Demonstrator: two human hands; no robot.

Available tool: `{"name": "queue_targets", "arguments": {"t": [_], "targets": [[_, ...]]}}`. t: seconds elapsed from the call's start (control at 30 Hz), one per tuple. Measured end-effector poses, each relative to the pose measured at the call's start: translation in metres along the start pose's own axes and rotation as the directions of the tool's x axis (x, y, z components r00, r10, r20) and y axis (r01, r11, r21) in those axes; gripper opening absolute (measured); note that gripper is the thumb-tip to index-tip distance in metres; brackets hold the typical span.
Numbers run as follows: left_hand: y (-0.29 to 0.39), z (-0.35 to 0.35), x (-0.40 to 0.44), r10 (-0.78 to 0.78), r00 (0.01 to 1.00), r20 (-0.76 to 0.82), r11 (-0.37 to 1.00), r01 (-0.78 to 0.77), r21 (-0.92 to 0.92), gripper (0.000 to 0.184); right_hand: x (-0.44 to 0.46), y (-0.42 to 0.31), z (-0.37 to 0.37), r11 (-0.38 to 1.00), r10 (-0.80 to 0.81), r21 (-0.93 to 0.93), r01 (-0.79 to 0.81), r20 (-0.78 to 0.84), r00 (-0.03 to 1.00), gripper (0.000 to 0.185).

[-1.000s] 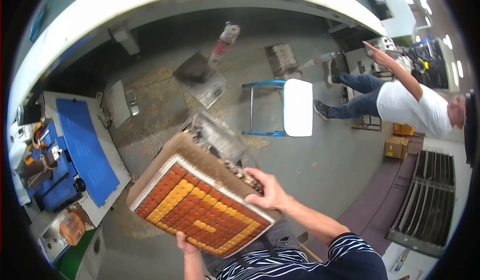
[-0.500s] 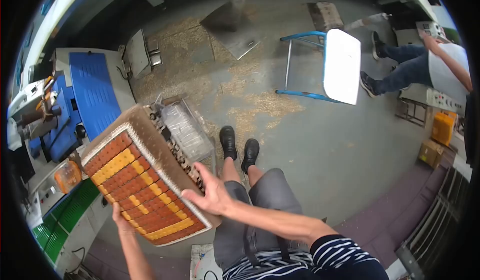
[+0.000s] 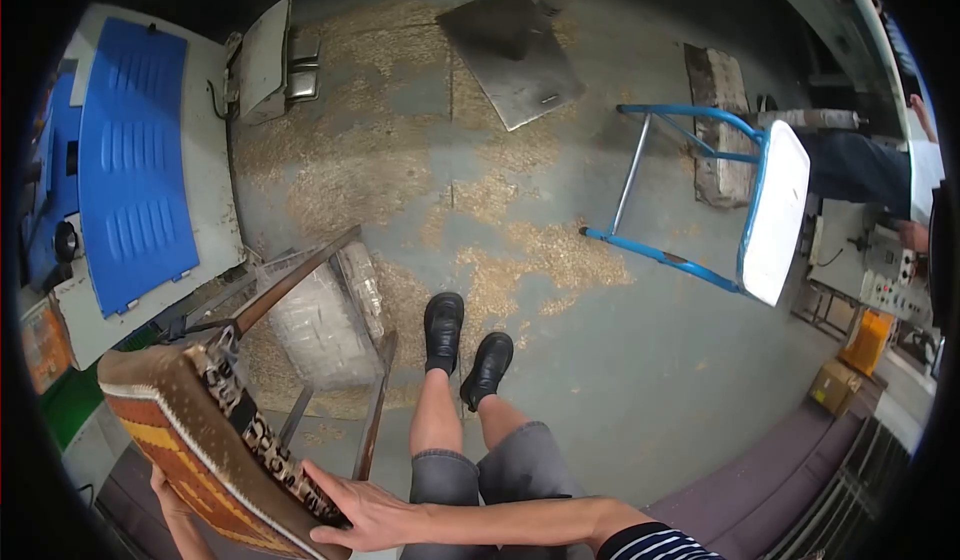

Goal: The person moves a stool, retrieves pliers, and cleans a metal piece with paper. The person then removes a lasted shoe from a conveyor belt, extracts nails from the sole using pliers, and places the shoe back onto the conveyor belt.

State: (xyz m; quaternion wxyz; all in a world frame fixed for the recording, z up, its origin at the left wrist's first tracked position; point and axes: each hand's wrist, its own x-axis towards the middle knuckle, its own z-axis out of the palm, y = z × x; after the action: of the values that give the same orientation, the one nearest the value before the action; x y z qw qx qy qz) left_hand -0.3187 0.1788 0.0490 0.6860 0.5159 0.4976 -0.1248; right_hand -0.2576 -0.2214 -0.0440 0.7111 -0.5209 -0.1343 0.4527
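Observation:
A brown cushion (image 3: pixel 190 420) with an orange and yellow beaded face and a leopard-patterned side is tilted at the lower left. My right hand (image 3: pixel 365 512) grips its near right edge, thumb on the beaded side and fingers on the patterned side. Low on the cushion's left side, my left hand (image 3: pixel 172 495) holds it, its fingers partly hidden. Just beyond the cushion stands a metal stool frame (image 3: pixel 372 400) with rusty legs. Beside that frame lies a plastic-wrapped bundle (image 3: pixel 318 330).
A blue-framed stool with a white seat (image 3: pixel 778 215) stands at the right. A blue machine panel (image 3: pixel 135 170) is at the left. Metal plate (image 3: pixel 515 60), pedals (image 3: pixel 303 65) and scattered chips lie on the floor. Another person (image 3: pixel 860 165) is at the far right, near a cardboard box (image 3: pixel 835 387).
The cushion, held in both my hands, has moved down and left in view and tilted more steeply. The view has swung down, showing more floor and the metal frame. The other person is now mostly hidden.

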Motion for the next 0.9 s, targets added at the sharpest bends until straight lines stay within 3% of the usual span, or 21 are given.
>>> {"name": "queue_targets", "arguments": {"t": [0.1, 0.2, 0.27, 0.3, 0.33, 0.37, 0.4, 0.47, 0.5, 0.57, 0.6, 0.63, 0.67, 0.7, 0.73, 0.77, 0.87, 0.9], "targets": [[-0.019, -0.021, 0.003, -0.008, 0.999, -0.046, 0.997, 0.004, -0.077, 0.086, 0.011, -0.019, -0.013, 0.979, 0.203, -0.042, -0.199, 0.169, 0.965, 0.098], [-0.026, -0.049, 0.007, 0.004, 0.996, -0.084, 1.000, -0.005, -0.014, 0.091, 0.015, -0.021, -0.031, 0.951, 0.266, -0.211, -0.226, 0.188, 0.945, 0.086], [-0.024, -0.041, 0.006, 0.039, 0.992, -0.121, 0.998, -0.032, 0.059, 0.092, 0.000, -0.013, -0.065, 0.969, 0.167, -0.182, -0.167, -0.016, 0.986, 0.075], [-0.024, -0.043, 0.003, 0.073, 0.988, -0.134, 0.992, -0.058, 0.108, 0.091, -0.006, -0.034, -0.103, 0.941, 0.161, -0.281, -0.189, -0.118, 0.980, 0.066], [-0.024, -0.046, 0.002, 0.104, 0.985, -0.139, 0.984, -0.081, 0.157, 0.090, -0.019, -0.062, -0.144, 0.871, 0.330, -0.297, -0.392, -0.239, 0.913, 0.052], [-0.014, -0.044, 0.004, 0.133, 0.981, -0.139, 0.972, -0.102, 0.210, 0.090, -0.040, -0.042, -0.185, 0.882, 0.070, -0.399, -0.251, -0.415, 0.907, 0.036], [0.002, -0.030, 0.003, 0.179, 0.974, -0.138, 0.944, -0.130, 0.304, 0.088, -0.052, -0.104, -0.220, 0.830, 0.243, -0.264, -0.491, -0.621, 0.745, 0.029], [0.029, 0.009, -0.012, 0.275, 0.953, -0.129, 0.852, -0.180, 0.491, 0.084, -0.114, -0.125, -0.300, 0.744, -0.086, -0.408, -0.530, -0.844, 0.529, 0.035], [0.043, 0.025, -0.018, 0.402, 0.913, -0.071, 0.731, -0.274, 0.625, 0.080, -0.153, -0.127, -0.340, 0.742, -0.220, -0.410, -0.530, -0.896, 0.385, 0.036], [0.097, 0.119, -0.041, 0.632, 0.775, 0.012, 0.292, -0.252, 0.923, 0.078, -0.225, -0.153, -0.412, 0.709, -0.270, -0.265, -0.653, -0.958, 0.095, 0.040], [0.118, 0.164, -0.047, 0.715, 0.691, 0.104, 0.038, -0.187, 0.982, 0.078, -0.258, -0.162, -0.443, 0.688, -0.348, -0.271, -0.673, -0.937, 0.021, 0.046], [0.127, 0.194, -0.043, 0.712, 0.701, 0.052, 0.193, -0.266, 0.944, 0.079, -0.291, -0.167, -0.471, 0.634, -0.361, -0.201, -0.747, -0.931, -0.055, 0.051], [0.135, 0.249, -0.029, 0.831, 0.512, 0.219, 0.009, -0.405, 0.914, 0.071, -0.314, -0.172, -0.495, 0.579, -0.379, -0.131, -0.805, -0.917, -0.123, 0.057], [0.138, 0.277, -0.006, 0.654, 0.755, 0.050, 0.495, -0.477, 0.726, 0.076, -0.339, -0.170, -0.520, 0.580, -0.335, -0.047, -0.814, -0.924, -0.186, 0.063], [0.135, 0.312, 0.008, 0.683, 0.725, 0.092, 0.318, -0.408, 0.856, 0.076, -0.359, -0.162, -0.547, 0.577, -0.291, 0.033, -0.816, -0.925, -0.243, 0.068], [0.137, 0.363, 0.034, 0.690, 0.695, 0.203, 0.244, -0.487, 0.839, 0.072, -0.369, -0.154, -0.569, 0.568, -0.243, 0.114, -0.815, -0.923, -0.298, 0.073], [0.138, 0.547, 0.111, 0.595, 0.748, 0.295, 0.413, -0.598, 0.687, 0.085, -0.367, -0.141, -0.616, 0.641, -0.053, 0.191, -0.743, -0.955, -0.291, 0.083], [0.133, 0.603, 0.138, 0.593, 0.714, 0.372, 0.409, -0.665, 0.624, 0.092, -0.355, -0.149, -0.621, 0.658, 0.010, 0.185, -0.730, -0.971, -0.237, 0.084]]}}
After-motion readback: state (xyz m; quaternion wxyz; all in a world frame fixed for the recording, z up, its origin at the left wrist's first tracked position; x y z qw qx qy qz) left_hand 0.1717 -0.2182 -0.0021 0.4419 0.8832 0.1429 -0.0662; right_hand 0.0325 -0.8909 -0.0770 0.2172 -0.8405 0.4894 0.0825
